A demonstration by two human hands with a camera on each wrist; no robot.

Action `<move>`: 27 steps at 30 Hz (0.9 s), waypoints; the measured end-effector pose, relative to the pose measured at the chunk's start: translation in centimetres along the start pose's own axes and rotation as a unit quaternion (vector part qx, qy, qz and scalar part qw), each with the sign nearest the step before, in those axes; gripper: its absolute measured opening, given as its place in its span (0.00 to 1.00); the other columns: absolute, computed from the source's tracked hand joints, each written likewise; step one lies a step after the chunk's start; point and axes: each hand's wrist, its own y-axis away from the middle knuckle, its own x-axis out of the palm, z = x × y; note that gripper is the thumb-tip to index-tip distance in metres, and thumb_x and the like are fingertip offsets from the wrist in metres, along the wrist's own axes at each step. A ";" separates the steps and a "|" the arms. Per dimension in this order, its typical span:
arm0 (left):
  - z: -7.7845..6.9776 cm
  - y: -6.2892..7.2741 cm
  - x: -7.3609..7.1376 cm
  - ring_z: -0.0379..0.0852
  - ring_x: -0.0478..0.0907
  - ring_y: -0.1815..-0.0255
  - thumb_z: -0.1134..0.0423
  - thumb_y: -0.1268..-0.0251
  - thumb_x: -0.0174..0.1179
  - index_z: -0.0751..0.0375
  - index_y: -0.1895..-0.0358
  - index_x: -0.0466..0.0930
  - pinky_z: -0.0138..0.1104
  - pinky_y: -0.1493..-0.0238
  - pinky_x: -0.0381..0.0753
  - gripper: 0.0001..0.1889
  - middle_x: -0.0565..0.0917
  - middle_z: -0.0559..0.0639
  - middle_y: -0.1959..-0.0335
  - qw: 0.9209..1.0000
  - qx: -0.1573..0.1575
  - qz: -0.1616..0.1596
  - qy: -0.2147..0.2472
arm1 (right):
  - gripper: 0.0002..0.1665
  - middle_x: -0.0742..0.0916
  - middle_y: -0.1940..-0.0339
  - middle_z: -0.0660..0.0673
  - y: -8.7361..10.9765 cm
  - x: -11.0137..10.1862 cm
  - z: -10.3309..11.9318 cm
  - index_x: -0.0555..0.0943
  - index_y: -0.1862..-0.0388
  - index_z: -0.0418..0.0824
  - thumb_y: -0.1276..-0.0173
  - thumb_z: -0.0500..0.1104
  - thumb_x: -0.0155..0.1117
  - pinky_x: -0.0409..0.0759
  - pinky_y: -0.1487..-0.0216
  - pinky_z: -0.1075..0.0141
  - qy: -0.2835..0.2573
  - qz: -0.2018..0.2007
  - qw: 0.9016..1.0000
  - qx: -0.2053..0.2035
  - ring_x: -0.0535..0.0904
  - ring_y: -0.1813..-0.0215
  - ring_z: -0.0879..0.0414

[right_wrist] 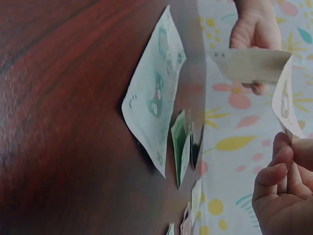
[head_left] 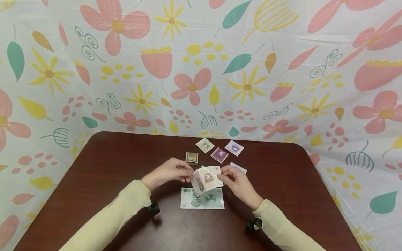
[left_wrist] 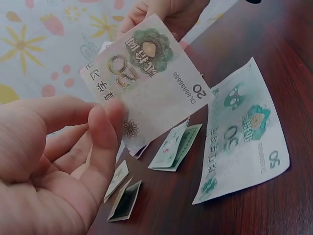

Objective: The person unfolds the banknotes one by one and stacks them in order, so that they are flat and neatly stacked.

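Both hands hold a play banknote marked 20 (head_left: 208, 178) by its two ends, raised off the table and bent along a crease. My left hand (head_left: 176, 170) pinches the left edge between thumb and fingers. On the opposite end, the thumb and fingers of my right hand (head_left: 240, 184) pinch the other edge. Below the raised note, a green note marked 50 (head_left: 202, 203) lies unfolded on the table, its edges lifting a little. A folded green note (left_wrist: 171, 149) stands partly open behind it, mostly hidden in the head view by the 20 note.
Farther back on the dark table (head_left: 132, 150) lie small folded notes: a brown one (head_left: 191, 158), a pale greenish one (head_left: 205, 145), a purple one (head_left: 219, 155) and a light purple one (head_left: 234, 147). Another pale note (head_left: 239, 168) lies behind my right hand. A flowered cloth (head_left: 188, 69) hangs behind.
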 end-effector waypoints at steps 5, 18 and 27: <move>0.0 0.3 -0.2 0.40 0.81 0.72 0.67 0.30 0.67 0.70 0.56 0.88 0.30 0.68 0.80 0.08 0.87 0.51 0.72 0.998 0.019 -0.022 -0.052 | 0.04 0.89 0.69 0.45 -0.1 -0.6 0.0 0.84 0.56 0.36 0.28 0.33 0.69 0.72 0.70 0.70 0.005 -0.009 1.000 0.001 0.75 0.71 0.63; 1.1 0.7 -0.8 0.43 0.75 0.66 0.65 0.35 0.72 0.63 0.62 0.90 0.32 0.64 0.73 0.05 0.88 0.47 0.66 0.984 0.055 -0.095 -0.141 | 0.04 0.86 0.72 0.46 0.1 -1.5 -0.2 0.85 0.57 0.36 0.29 0.34 0.70 0.70 0.73 0.70 0.014 -0.040 0.999 0.016 0.72 0.73 0.64; 2.0 1.3 0.1 0.46 0.73 0.76 0.64 0.29 0.67 0.64 0.61 0.79 0.36 0.75 0.74 0.07 0.81 0.59 0.74 0.993 0.023 -0.085 -0.072 | 0.03 0.86 0.72 0.46 0.1 -1.6 -0.5 0.84 0.59 0.37 0.27 0.36 0.69 0.73 0.71 0.70 -0.009 -0.053 0.997 0.060 0.75 0.74 0.61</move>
